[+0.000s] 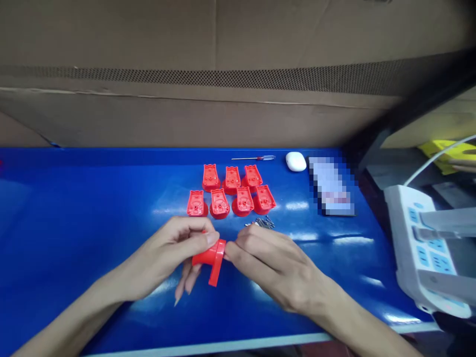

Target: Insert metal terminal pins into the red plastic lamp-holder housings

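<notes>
A red plastic part [212,258] sits between the two hands, just above the blue bench [74,208]. The left hand [167,258] grips it with thumb and fingers curled around it, while the right hand [271,263], partly closed, presses its fingertips against the other side. Just ahead, seven similar red parts [231,193] stand in two rows, with a small heap of screws [262,223] beside them. Farther along lie a small screwdriver [256,158], a white oval case [296,161] and a blurred packet [330,186]. A white power strip [420,243] sits off the bench's right end, and brown cardboard [186,39] lines the wall behind.
</notes>
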`<action>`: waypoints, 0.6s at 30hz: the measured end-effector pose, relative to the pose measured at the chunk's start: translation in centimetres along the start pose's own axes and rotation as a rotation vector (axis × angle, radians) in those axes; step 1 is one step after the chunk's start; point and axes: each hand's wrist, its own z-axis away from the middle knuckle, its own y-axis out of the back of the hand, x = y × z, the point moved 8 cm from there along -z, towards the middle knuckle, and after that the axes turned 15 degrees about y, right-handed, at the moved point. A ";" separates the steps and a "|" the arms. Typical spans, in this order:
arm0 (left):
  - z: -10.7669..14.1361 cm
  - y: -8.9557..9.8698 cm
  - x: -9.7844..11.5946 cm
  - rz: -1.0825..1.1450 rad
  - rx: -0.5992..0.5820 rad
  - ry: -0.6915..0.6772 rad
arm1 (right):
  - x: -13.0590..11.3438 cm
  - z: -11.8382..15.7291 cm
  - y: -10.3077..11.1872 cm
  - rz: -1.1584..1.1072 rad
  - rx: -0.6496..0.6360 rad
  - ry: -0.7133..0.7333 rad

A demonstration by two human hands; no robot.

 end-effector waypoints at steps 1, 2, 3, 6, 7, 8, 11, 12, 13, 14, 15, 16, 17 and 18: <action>-0.1 -0.1 0.2 0.011 -0.018 -0.003 | 0.2 0.1 -0.1 0.011 -0.009 -0.007; -0.1 -0.1 0.5 0.012 -0.015 -0.025 | 0.6 0.2 -0.3 0.012 -0.019 -0.035; -0.1 0.1 0.9 0.009 0.005 -0.061 | 1.1 0.5 -0.4 0.009 -0.026 -0.072; 0.1 0.3 1.9 0.017 0.067 -0.164 | 2.3 1.2 -0.5 -0.020 -0.019 -0.164; 0.2 0.3 2.1 0.028 0.083 -0.190 | 2.5 1.3 -0.3 -0.034 -0.009 -0.175; 0.3 0.4 2.2 0.040 0.101 -0.219 | 2.6 1.3 -0.1 -0.053 0.007 -0.180; 0.8 0.7 2.7 0.047 0.158 -0.298 | 2.5 1.0 0.9 -0.158 0.104 -0.199; 1.0 0.7 2.9 0.038 0.174 -0.323 | 2.6 1.0 1.2 -0.211 0.139 -0.224; 1.1 0.7 3.0 0.026 0.183 -0.344 | 2.8 0.9 1.4 -0.270 0.173 -0.256; 1.3 0.7 3.1 0.012 0.188 -0.361 | 3.0 1.0 1.5 -0.329 0.204 -0.293; 1.4 0.7 3.2 -0.001 0.192 -0.374 | 3.2 1.1 1.5 -0.384 0.231 -0.335; 1.5 0.7 3.3 -0.012 0.193 -0.385 | 3.4 1.2 1.4 -0.439 0.254 -0.378; 1.5 0.7 3.3 -0.016 0.190 -0.393 | 3.6 1.3 1.3 -0.493 0.274 -0.422; 1.6 0.7 3.3 -0.016 0.186 -0.397 | 3.8 1.5 1.1 -0.549 0.296 -0.464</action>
